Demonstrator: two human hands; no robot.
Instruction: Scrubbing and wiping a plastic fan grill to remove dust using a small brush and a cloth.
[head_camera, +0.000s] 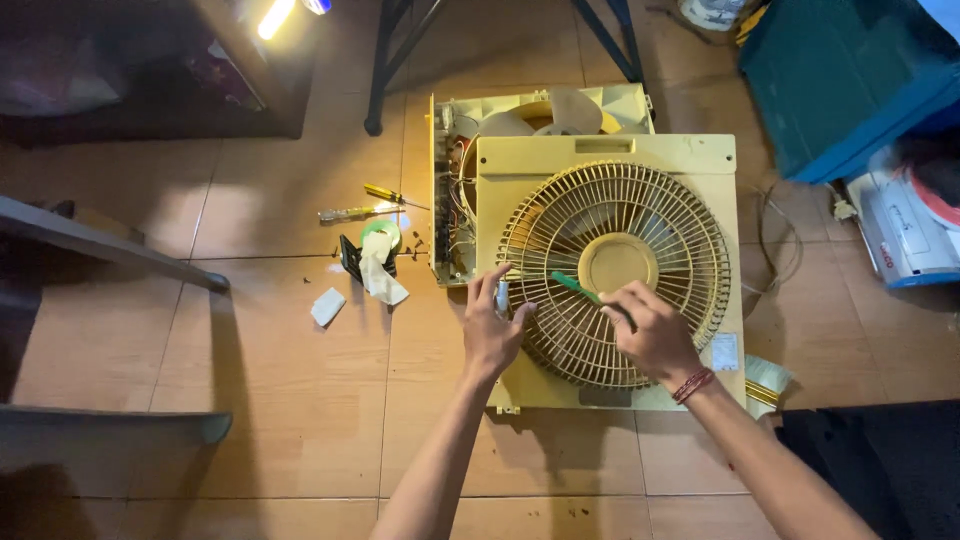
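A yellowed box-fan front panel (610, 155) with a round grille (615, 270) lies flat on the tiled floor, over the open fan body (450, 180) with its wiring and blades showing. My left hand (493, 325) rests on the grille's left edge, fingers spread and curled on the frame. My right hand (650, 330) sits on the grille's lower middle and grips a green-handled tool (575, 288) that points up-left across the grille. A red thread band circles my right wrist.
Two yellow-handled screwdrivers (360, 210), a green tape roll (381, 236) and paper scraps lie left of the fan. A teal box (850, 80) and a white device (905, 230) stand at the right. Dark chair legs rise behind the fan, and grey furniture edges the left.
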